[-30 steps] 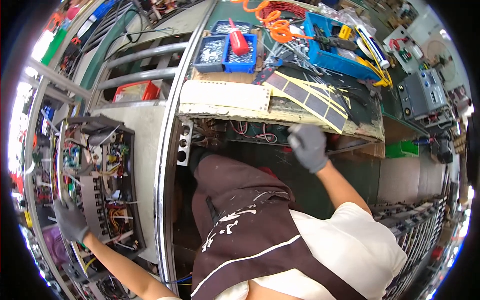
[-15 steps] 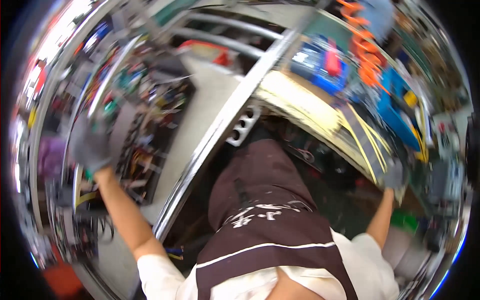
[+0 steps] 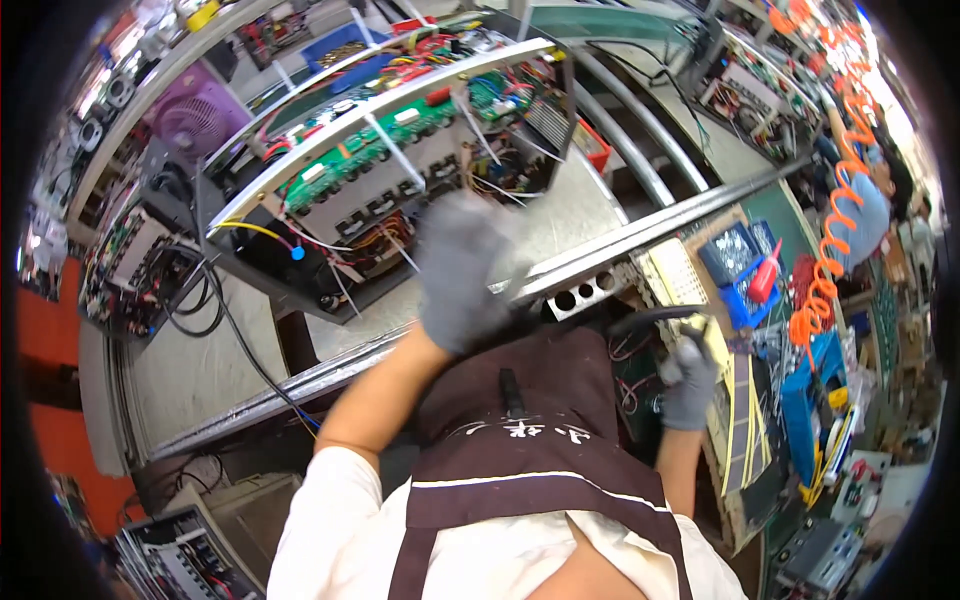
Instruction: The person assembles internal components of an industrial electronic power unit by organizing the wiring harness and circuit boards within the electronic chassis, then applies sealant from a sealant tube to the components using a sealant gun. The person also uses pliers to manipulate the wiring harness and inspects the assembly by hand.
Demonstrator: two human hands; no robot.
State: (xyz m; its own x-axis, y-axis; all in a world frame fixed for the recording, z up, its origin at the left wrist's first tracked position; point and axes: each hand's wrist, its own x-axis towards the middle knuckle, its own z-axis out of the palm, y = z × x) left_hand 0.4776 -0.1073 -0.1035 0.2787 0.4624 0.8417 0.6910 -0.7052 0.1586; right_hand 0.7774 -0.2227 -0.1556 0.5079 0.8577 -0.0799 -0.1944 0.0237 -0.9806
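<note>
Nearest, against the brown apron [image 3: 540, 420], right hand [image 3: 688, 385] gripping a black tool handle [image 3: 650, 318] beside the worktop [image 3: 735, 400]. Beyond, gloved left hand [image 3: 455, 275], blurred, grip unreadable, raised before the open electronics chassis [image 3: 400, 170], seemingly reaching in.

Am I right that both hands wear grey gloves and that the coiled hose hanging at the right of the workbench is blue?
Not quite: in the head view the coiled hose is orange, not blue. Both the left hand and the right hand do wear grey gloves.
</note>
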